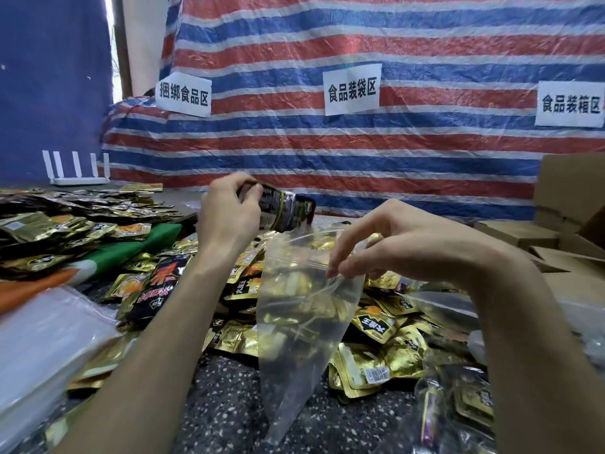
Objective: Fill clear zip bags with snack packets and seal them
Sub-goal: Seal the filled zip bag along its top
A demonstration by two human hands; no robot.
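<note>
Three white paper signs hang on the red, blue and white striped tarp [360, 149]. They read 捆绑食品区 [183, 95], 食品装袋区 [352, 90] and 食品装箱区 [571, 104].

The left hand [229, 217] curls its fingers round a glossy black snack packet [284, 208] with pale print too blurred to read. It holds the packet tilted, lower end just at the open mouth of the clear zip bag [301, 309]. The right hand [393, 244] pinches the bag's near rim at the zip strip. The thin, crinkled film hangs down in a taper to the dark speckled tabletop [222, 404].

Behind and beside the bag lies a heap of crumpled gold foil packets [376, 348] with black badges (the characters on them are not sharp enough to read). One shows a white barcode sticker [377, 375].

At the left are a folded green cloth [131, 250], a stack of flat clear bags [42, 332] and a white router [78, 180] with upright antennas. Brown cardboard boxes [569, 198] stand at the right.
</note>
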